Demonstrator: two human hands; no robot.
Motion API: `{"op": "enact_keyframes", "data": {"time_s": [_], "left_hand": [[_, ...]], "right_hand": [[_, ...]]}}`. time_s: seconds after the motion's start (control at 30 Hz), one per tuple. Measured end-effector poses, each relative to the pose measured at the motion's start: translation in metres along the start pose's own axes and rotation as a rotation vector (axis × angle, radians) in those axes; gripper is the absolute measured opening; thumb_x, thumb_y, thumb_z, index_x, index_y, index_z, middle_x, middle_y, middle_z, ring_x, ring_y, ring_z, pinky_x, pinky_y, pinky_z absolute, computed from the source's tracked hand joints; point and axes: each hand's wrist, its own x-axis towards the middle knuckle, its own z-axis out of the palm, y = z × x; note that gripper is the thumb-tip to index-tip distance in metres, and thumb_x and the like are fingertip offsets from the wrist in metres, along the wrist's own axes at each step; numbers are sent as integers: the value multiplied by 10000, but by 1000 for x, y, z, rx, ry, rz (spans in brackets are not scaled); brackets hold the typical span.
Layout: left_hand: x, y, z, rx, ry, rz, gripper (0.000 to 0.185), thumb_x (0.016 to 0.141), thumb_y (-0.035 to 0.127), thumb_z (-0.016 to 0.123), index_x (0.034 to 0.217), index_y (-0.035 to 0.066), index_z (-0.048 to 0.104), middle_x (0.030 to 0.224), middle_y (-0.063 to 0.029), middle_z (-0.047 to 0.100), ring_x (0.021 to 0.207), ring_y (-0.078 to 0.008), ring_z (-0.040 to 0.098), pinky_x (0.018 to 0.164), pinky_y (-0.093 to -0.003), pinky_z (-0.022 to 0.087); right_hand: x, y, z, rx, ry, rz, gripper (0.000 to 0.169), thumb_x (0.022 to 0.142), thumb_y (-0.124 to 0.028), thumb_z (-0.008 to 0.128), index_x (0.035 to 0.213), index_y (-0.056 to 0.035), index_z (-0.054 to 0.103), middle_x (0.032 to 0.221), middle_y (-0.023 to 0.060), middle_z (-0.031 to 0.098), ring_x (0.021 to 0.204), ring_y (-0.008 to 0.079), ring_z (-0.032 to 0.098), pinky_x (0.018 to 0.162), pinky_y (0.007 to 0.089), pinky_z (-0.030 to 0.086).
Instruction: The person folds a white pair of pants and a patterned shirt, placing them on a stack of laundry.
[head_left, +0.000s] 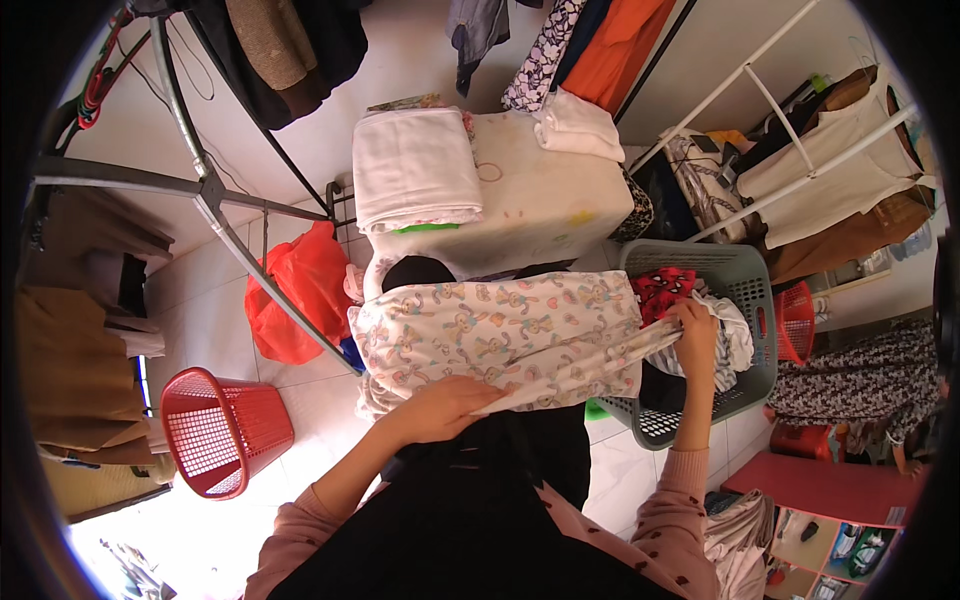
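Note:
A white cloth printed with rabbits (487, 330) lies stretched across my lap, its far edge near the covered low table. My left hand (450, 405) holds its near edge, palm down with the fingers over the fabric. At the right, my right hand (694, 334) grips a gathered fold of the same cloth and pulls it taut. That hand is above the rim of a grey-green plastic laundry basket (697, 251). Inside the basket are a red patterned cloth (661, 292), a striped garment and a white cloth (731, 322).
A folded white cloth stack (416, 169) and a smaller white bundle (577, 124) rest on the covered table (540, 180). Left are a red plastic basket (232, 427), a red plastic bag (292, 300) and a metal rack (255, 244). A person (862, 382) is at the far right.

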Motion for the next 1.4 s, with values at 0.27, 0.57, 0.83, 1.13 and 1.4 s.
{"op": "enact_keyframes", "data": {"time_s": [0.27,0.57,0.83,1.13,1.4], "left_hand": [[-4,-10,11,-36,-121,-95,434,863,96,469,1297,84,469,1244,-120,523,1159,-309,456,1015,-407,333],[-9,-15,5,-249,-83,-72,478,827,17,469,1300,88,469,1281,-105,506,1173,-295,449,1023,-388,321],[-21,-26,7,-403,-82,2,511,790,-19,436,1293,57,470,1311,-101,490,1206,-296,428,1052,-379,287],[-41,-60,28,-924,298,-545,417,879,120,428,1273,-8,468,1221,-129,540,1095,-185,506,963,-311,368],[-18,-41,9,-382,446,-655,303,849,114,562,1128,-1,542,917,-110,630,819,-175,612,731,-276,481]], "right_hand": [[-64,76,20,720,-402,375,260,608,-6,640,851,-58,563,818,37,587,785,137,576,724,240,430],[-77,48,-114,1066,-175,304,390,561,-53,744,879,-62,520,761,4,480,741,117,491,702,243,415],[-11,-38,-147,1676,-137,-481,141,757,-148,702,857,-58,659,714,116,670,685,235,623,753,414,494],[123,-112,-109,911,230,36,175,840,-101,622,952,31,603,830,16,589,744,67,516,657,192,420],[125,-122,-75,863,159,66,139,829,-71,604,945,7,609,791,-6,602,725,43,501,646,197,417]]}}
